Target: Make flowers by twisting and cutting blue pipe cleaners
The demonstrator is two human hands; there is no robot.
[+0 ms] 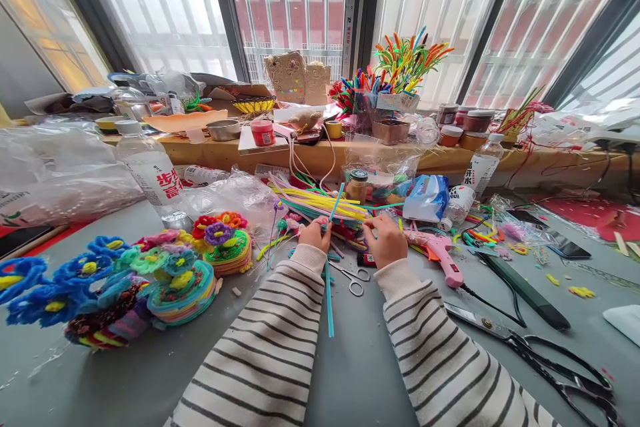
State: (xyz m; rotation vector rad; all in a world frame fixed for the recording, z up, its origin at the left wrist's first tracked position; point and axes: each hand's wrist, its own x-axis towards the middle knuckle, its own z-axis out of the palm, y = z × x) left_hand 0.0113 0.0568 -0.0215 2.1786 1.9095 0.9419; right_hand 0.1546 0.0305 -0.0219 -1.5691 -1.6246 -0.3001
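A light blue pipe cleaner (329, 300) is gripped by my left hand (314, 235). One end of it points up past the fingers and the other hangs down beside the striped sleeve. My right hand (387, 241) is level with it, a short gap to the right, its fingers curled together; whatever they may hold is hidden. Behind both hands lies a bundle of yellow, pink and green pipe cleaners (325, 203). Small scissors (354, 275) rest on the table between my wrists, near a small black cylinder (365, 259).
Pipe-cleaner flowers in pots (175, 290) stand at the left, near a water bottle (150, 177). To the right lie a pink glue gun (440, 253) with its cord and large black-handled scissors (535, 350). A glass jar (357, 185) stands behind my hands, before a cluttered ledge (220, 155).
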